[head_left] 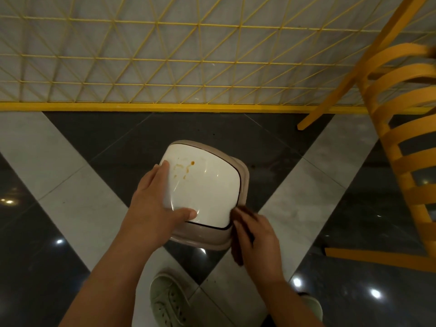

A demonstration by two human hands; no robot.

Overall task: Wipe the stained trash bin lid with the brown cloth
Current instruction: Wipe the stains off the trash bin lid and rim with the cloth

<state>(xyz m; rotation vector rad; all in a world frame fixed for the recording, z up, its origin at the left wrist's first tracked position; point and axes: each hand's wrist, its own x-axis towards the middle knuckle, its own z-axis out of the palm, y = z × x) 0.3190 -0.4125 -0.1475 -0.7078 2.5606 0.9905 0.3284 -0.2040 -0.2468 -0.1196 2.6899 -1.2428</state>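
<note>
The bin [207, 234] stands on the floor [70, 185], its white lid [205, 190] shut with orange stains [184, 167] near the far-left corner; its inside is hidden. The left hand [155, 199] lies open on the lid's left edge. The right hand [257, 239] grasps the cloth [238, 246] at the near-right corner, mostly hidden.

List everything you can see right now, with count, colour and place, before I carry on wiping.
Trash bin lid: one, white with a beige rim, centre, on the bin.
Stains: several, orange-brown, far-left part of the lid.
Brown cloth: one, at the lid's near-right corner.
Mesh fence: one, yellow, across the top.
Chair: one, yellow-orange slatted, right.
Floor: black and pale grey tiles.
Shoes: two, whitish, bottom.
Left hand: open, on the lid's left edge.
Right hand: closed on the cloth.
</note>
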